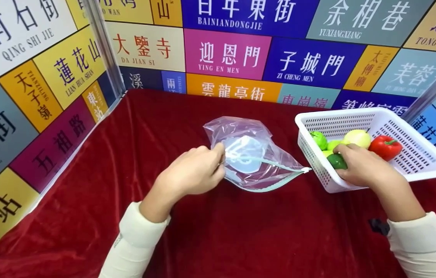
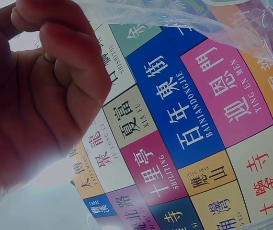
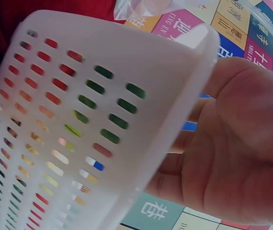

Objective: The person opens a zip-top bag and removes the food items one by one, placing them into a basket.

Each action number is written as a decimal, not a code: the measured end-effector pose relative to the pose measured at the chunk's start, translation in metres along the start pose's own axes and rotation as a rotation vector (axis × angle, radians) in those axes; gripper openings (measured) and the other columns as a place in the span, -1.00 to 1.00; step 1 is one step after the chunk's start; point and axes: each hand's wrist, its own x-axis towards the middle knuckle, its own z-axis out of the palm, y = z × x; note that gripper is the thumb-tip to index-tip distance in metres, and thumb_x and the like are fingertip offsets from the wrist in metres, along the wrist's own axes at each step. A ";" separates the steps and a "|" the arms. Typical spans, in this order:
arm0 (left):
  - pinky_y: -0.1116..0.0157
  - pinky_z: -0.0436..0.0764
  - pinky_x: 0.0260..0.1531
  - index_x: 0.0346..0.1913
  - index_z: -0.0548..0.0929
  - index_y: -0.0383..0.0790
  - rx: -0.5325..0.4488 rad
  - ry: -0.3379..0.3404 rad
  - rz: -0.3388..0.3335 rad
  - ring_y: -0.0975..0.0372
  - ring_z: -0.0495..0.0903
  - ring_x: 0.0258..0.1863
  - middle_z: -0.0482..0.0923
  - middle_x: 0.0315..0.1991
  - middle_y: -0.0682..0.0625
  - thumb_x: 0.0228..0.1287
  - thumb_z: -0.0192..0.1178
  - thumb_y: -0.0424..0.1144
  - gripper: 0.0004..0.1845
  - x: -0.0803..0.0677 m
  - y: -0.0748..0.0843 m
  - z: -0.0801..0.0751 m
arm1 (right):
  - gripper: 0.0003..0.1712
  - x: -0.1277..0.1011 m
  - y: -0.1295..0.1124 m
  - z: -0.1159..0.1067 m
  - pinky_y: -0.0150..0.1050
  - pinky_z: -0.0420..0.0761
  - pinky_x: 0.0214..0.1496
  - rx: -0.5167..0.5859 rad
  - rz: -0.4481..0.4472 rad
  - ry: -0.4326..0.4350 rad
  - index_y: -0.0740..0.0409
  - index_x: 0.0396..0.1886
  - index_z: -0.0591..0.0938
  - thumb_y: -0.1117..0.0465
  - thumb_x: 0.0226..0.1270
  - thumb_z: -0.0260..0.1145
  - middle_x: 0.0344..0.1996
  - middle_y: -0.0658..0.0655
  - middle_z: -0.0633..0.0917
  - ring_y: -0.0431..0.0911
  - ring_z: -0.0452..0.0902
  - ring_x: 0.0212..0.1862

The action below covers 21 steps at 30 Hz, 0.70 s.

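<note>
My left hand pinches the near left edge of a clear zip bag, which lies with its mouth partly parted on the red cloth. A pale blue-white panel shows on the bag, and a white slider sits at the right end of its zip strip. Inside a white slotted basket, my right hand grips a dark green vegetable, its kind largely hidden by fingers. Around it lie a red bell pepper, a pale yellow-green round item and a bright green one. The basket wall hides the right fingertips in the right wrist view.
Dark red velvet cloth covers the table. Behind and to the left stand panels with colourful street-name signs, joined by metal posts. A small black object shows beside the right sleeve.
</note>
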 end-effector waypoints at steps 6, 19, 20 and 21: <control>0.24 0.48 -0.53 -0.21 0.49 -0.19 -0.012 0.002 0.002 0.15 0.46 -0.61 0.42 -0.59 -0.02 0.36 0.08 -0.23 -0.90 -0.001 -0.001 -0.002 | -0.34 0.001 0.000 0.002 0.36 0.49 0.10 -0.005 -0.003 -0.002 0.32 0.25 0.50 0.09 0.21 0.40 0.08 0.46 0.55 0.31 0.53 -0.04; 0.25 0.57 -0.44 -0.11 0.63 -0.11 -0.054 -0.002 -0.033 0.21 0.53 -0.54 0.58 -0.50 0.03 0.44 0.15 -0.11 -0.84 -0.002 -0.001 -0.006 | -0.26 -0.023 -0.014 -0.022 0.34 0.43 0.14 0.069 0.009 0.057 0.31 0.36 0.41 0.03 0.31 0.37 0.17 0.49 0.52 0.32 0.45 0.14; 0.24 0.59 -0.42 -0.09 0.65 -0.09 -0.059 0.001 -0.038 0.21 0.55 -0.52 0.62 -0.46 0.03 0.44 0.17 -0.09 -0.83 -0.002 -0.001 -0.006 | -0.25 -0.027 -0.020 -0.027 0.34 0.42 0.15 0.090 0.019 0.070 0.28 0.39 0.39 0.00 0.34 0.36 0.21 0.47 0.49 0.31 0.42 0.16; 0.24 0.60 -0.39 -0.07 0.67 -0.08 -0.066 0.002 -0.041 0.22 0.56 -0.50 0.66 -0.42 0.03 0.44 0.18 -0.08 -0.81 -0.001 -0.001 -0.007 | -0.25 -0.032 -0.027 -0.031 0.33 0.41 0.16 0.108 0.021 0.092 0.25 0.41 0.38 -0.02 0.35 0.34 0.23 0.45 0.47 0.29 0.40 0.18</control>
